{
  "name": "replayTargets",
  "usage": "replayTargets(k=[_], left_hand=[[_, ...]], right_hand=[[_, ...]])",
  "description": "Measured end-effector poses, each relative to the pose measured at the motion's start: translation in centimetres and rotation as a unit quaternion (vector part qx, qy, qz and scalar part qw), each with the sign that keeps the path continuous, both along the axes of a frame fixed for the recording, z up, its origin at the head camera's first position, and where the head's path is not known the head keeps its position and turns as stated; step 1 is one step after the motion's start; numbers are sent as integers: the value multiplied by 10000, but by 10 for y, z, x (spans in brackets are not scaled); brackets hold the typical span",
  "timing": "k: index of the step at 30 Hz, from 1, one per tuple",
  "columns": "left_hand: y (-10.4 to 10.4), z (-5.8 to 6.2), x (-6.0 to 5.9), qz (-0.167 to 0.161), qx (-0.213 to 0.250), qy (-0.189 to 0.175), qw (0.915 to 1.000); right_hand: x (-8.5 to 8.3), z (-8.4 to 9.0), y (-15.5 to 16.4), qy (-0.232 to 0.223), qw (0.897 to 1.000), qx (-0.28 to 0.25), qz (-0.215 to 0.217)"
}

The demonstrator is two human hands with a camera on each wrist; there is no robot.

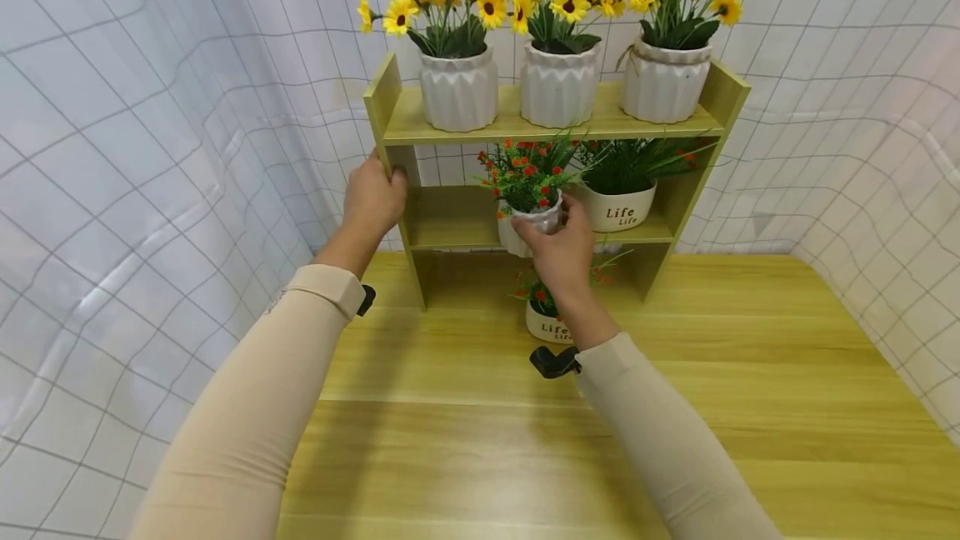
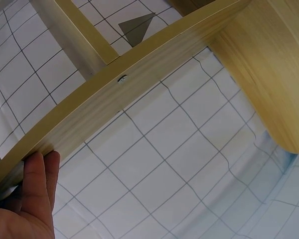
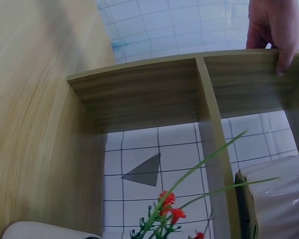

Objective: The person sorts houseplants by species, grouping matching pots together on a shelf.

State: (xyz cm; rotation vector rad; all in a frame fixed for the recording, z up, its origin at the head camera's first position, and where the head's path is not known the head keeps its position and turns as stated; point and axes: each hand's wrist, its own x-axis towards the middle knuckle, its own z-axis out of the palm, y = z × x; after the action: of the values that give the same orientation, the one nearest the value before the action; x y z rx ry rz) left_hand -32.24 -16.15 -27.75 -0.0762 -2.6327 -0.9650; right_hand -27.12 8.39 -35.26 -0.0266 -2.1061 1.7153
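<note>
White pot [image 1: 531, 226] gripped by right hand [image 1: 561, 252], seemingly above middle shelf; left hand [image 1: 372, 200] clasps shelf side [image 1: 384, 111].

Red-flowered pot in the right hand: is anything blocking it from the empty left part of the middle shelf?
Nothing visible. The right hand holds the red-flowered pot at the middle shelf, whose left part is bare. The "Life" pot stands to its right, and the left hand grips the shelf's side panel.

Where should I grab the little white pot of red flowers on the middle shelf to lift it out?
Grip the small white pot round its bare lower wall, coming from the open front of the shelf. The red-flowered foliage spreads above the rim under the top board, so a grasp from above is likely blocked. The right hand already holds it this way; the left hand grips the side panel.
</note>
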Motion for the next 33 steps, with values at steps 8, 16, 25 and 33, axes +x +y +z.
replayTargets(k=[8, 16, 25, 33], left_hand=[[0, 0, -1, 28, -26, 2, 10000], [-1, -1, -2, 63, -27, -74, 9999], [0, 1, -2, 34, -13, -89, 10000], [0, 1, 0, -3, -12, 10, 10000]], right_hand=[[-11, 0, -2, -79, 9999, 68, -110], [-25, 1, -4, 170, 9995, 223, -151], [-40, 5, -2, -26, 9983, 507, -268], [-47, 8, -3, -130, 9981, 538, -266]])
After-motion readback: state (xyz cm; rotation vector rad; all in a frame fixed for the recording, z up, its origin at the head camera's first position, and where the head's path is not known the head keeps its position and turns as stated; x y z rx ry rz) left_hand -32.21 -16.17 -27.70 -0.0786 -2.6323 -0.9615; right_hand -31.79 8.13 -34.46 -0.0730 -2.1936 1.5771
